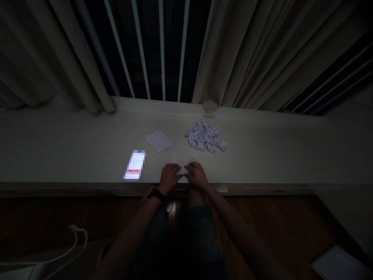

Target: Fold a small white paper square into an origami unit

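Observation:
Between my two hands, close to the front edge of the pale desk (276, 155), is a small white sheet of paper (182, 171). My left hand (169, 177), with a dark band on its wrist, pinches the paper's left side. On the right side my right hand (197, 175) grips it with thumb and fingers. Its exact folds are too dim to make out. Beyond my hands lies a heap of small folded paper pieces (205, 136). A short stack of white paper sheets (159, 141) rests to the left of that heap.
A lit phone (135, 165), its screen blurred, lies left of my hands. Beige curtains (233, 54) hang behind the desk beside a barred dark window (148, 50). A white cable (77, 237) loops at lower left. The room is dim.

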The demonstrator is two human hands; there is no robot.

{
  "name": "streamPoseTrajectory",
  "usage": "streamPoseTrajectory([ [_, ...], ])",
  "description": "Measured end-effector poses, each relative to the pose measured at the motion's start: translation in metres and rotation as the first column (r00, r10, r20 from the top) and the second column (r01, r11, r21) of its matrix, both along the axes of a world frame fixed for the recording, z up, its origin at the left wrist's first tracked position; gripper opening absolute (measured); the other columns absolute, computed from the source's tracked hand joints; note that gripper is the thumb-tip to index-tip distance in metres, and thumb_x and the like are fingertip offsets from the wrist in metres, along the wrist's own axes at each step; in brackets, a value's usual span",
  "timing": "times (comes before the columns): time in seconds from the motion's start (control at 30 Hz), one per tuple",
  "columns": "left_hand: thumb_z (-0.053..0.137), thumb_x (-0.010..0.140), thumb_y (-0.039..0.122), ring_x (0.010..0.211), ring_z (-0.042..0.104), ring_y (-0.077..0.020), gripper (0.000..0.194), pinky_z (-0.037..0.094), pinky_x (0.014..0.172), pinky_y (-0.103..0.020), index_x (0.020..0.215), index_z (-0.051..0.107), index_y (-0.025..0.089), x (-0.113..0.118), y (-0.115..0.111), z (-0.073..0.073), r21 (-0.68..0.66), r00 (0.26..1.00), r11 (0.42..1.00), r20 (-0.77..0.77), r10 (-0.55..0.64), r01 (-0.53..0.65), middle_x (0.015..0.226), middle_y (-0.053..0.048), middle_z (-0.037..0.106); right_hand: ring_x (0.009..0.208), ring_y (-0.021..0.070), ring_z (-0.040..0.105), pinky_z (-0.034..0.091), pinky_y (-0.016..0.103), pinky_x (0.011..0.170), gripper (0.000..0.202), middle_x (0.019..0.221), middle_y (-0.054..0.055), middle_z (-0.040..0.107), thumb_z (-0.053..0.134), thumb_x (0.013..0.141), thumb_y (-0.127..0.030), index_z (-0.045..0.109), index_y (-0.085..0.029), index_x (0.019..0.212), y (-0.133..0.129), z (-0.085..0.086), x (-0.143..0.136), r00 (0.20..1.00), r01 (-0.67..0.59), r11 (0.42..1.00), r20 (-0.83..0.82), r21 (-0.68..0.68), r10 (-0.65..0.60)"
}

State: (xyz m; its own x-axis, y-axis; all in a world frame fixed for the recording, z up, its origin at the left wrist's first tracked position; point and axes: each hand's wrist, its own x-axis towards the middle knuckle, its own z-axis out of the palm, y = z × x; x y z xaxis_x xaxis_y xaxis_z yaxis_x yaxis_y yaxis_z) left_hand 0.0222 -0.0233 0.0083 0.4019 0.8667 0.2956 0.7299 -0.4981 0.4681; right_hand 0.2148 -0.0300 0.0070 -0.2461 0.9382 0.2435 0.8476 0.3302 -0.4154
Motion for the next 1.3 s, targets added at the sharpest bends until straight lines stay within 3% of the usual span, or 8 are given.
streamPoseTrajectory([
  [0.13,0.062,0.08,0.043,0.118,0.043,-0.0273,0.054,0.036,0.099,-0.043,0.129,0.051,0.022,-0.008,0.007,0.001,-0.006,0.995,1.0,-0.103,0.004,-0.004,0.133,-0.008,0.052,0.102,0.0241,0.048,0.037,0.037,0.093,0.041,0.106,0.009,0.057,0.071,0.074,-0.042,0.064,-0.02,0.107,-0.001,0.0,-0.005,0.998,0.053,0.998,-0.013,-0.015,-0.053],
  [0.3,0.057,0.084,0.042,0.12,0.04,-0.0267,0.048,0.036,0.097,-0.042,0.128,0.052,0.026,-0.01,0.01,0.003,-0.026,0.983,0.998,-0.174,-0.052,0.048,0.137,-0.006,0.048,0.099,0.0246,0.048,0.037,0.037,0.091,0.052,0.102,0.01,0.056,0.073,0.07,-0.046,0.06,-0.02,0.114,0.003,0.004,-0.005,0.997,0.066,0.995,0.053,-0.073,-0.062],
  [0.47,0.057,0.084,0.04,0.119,0.04,-0.0259,0.04,0.036,0.095,-0.043,0.123,0.056,0.03,-0.009,0.007,0.004,-0.033,0.99,0.998,-0.128,-0.052,0.048,0.133,-0.004,0.052,0.101,0.0242,0.047,0.037,0.037,0.091,0.046,0.104,0.009,0.055,0.075,0.069,-0.043,0.063,-0.021,0.106,0.003,0.004,-0.005,0.998,0.061,0.996,0.003,-0.057,-0.061],
  [0.7,0.061,0.082,0.037,0.118,0.043,-0.0244,0.041,0.036,0.096,-0.042,0.122,0.057,0.029,-0.008,0.003,0.01,-0.057,0.998,0.997,-0.035,-0.047,0.045,0.127,-0.005,0.056,0.101,0.0244,0.048,0.037,0.039,0.092,0.051,0.106,0.009,0.057,0.074,0.071,-0.038,0.059,-0.02,0.116,0.001,0.006,-0.006,0.999,0.01,0.999,-0.044,-0.043,-0.012],
  [1.03,0.069,0.075,0.037,0.11,0.048,-0.0249,0.043,0.038,0.095,-0.041,0.116,0.062,0.027,-0.007,0.006,0.008,-0.058,1.0,0.998,0.014,-0.011,0.012,0.117,-0.006,0.057,0.104,0.0249,0.047,0.039,0.039,0.092,0.044,0.11,0.01,0.054,0.075,0.069,-0.032,0.064,-0.022,0.111,-0.004,0.003,-0.008,0.989,0.05,0.998,-0.143,0.029,-0.046],
  [1.3,0.076,0.066,0.035,0.098,0.053,-0.0242,0.037,0.042,0.088,-0.039,0.101,0.068,0.025,-0.003,0.013,0.007,-0.117,0.997,0.991,0.019,0.073,-0.07,0.102,-0.005,0.059,0.089,0.0206,0.053,0.042,0.033,0.083,0.018,0.088,0.006,0.061,0.073,0.071,-0.026,0.07,-0.019,0.087,0.006,-0.003,-0.005,0.973,0.079,0.993,-0.211,-0.084,-0.095],
])
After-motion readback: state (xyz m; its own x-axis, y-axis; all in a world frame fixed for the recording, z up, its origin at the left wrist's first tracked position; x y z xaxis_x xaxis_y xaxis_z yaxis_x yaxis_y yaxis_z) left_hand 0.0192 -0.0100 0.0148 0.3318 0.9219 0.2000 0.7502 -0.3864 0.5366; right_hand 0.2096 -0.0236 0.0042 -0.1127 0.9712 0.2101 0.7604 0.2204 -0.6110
